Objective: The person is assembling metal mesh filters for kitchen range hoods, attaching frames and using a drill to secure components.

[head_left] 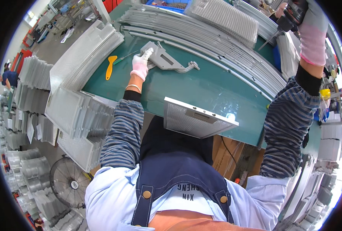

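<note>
My left hand (140, 66), in a white and pink glove, is closed on one end of a grey metal bracket-like part (165, 57) with a slot and a bent arm. The part lies on the green table. At the upper right, my gloved right hand (312, 32) is raised with a black power drill (293, 17) against it; the drill's long bit points down and left. The top edge cuts off part of that hand. A framed metal mesh filter panel (198, 119) stands tilted at the table's near edge, touched by neither hand.
A yellow scraper (110, 68) and a green-handled screwdriver (121, 59) lie left of my left hand. Long metal strips (201, 38) line the far side of the table (217, 88). Stacked mesh panels (76, 111) stand at left, near a floor fan (70, 183).
</note>
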`<state>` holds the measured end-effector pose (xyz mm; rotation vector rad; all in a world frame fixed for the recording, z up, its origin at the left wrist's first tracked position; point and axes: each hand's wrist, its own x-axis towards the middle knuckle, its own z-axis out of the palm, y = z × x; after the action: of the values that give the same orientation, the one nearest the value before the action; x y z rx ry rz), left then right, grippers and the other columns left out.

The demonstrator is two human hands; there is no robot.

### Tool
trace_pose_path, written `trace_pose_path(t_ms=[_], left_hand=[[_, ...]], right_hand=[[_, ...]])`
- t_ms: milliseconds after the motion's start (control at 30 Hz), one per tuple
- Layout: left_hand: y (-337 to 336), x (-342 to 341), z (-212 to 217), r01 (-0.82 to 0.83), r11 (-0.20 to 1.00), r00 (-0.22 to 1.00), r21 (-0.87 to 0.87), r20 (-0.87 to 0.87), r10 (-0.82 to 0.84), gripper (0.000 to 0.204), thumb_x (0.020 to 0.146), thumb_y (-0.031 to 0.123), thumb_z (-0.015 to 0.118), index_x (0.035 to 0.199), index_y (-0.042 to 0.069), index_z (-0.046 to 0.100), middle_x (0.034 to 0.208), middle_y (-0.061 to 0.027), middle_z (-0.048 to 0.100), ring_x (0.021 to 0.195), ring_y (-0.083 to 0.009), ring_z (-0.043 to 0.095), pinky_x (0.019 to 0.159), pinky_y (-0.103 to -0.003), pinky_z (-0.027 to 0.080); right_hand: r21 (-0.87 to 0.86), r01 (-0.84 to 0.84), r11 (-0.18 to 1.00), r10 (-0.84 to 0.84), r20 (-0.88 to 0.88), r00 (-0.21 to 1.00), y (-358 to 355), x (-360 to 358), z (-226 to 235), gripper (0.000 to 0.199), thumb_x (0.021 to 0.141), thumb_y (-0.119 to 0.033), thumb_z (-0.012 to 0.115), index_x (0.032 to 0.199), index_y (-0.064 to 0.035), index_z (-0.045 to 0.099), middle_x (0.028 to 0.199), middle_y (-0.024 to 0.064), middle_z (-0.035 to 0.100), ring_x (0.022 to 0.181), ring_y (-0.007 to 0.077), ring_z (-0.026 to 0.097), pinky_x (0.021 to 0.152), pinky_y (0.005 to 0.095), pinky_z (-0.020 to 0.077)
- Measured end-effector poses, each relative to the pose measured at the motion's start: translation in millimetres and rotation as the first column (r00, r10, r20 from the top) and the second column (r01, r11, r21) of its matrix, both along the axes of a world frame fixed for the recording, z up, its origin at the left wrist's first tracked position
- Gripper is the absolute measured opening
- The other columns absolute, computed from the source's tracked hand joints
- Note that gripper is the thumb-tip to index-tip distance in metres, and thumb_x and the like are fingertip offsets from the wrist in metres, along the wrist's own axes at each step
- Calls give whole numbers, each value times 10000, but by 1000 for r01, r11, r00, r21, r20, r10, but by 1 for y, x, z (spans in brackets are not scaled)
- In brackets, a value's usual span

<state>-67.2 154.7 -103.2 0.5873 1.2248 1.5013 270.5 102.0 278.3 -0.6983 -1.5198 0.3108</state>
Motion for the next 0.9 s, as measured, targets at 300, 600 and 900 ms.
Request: trace_pose_path(t_ms=[300, 600, 900], left_hand=[[0, 21, 47, 197, 910, 978, 364, -14, -206, 547, 828, 89, 746, 1275, 6, 442, 1169, -91, 577, 1052, -196, 619, 835, -382, 579], [6, 52, 122, 410, 650, 868, 640, -54, -494, 613, 824, 21, 706, 1371, -8, 430, 1268, -104, 565, 1139, -206, 571, 1013, -357, 446], [5, 81, 211, 475, 476, 829, 740, -196, -524, 393, 937, 158, 533, 1286, -22, 533, 1175, -145, 653, 1022, -232, 657, 909, -368, 527]], right_hand=[[-68, -21, 997, 16, -77, 997, -3, -4, 3, 179, 879, -260, 657, 887, -92, 596, 653, -41, 553, 491, 36, 487, 447, 184, 378], [-46, -112, 993, 106, -119, 987, -2, 1, 5, 195, 881, -237, 659, 952, -58, 625, 713, -28, 565, 578, 60, 521, 542, 207, 417], [-156, -285, 946, 249, -214, 944, -15, -10, 8, 180, 885, -204, 660, 950, -41, 620, 689, 7, 594, 573, 88, 575, 512, 227, 441]])
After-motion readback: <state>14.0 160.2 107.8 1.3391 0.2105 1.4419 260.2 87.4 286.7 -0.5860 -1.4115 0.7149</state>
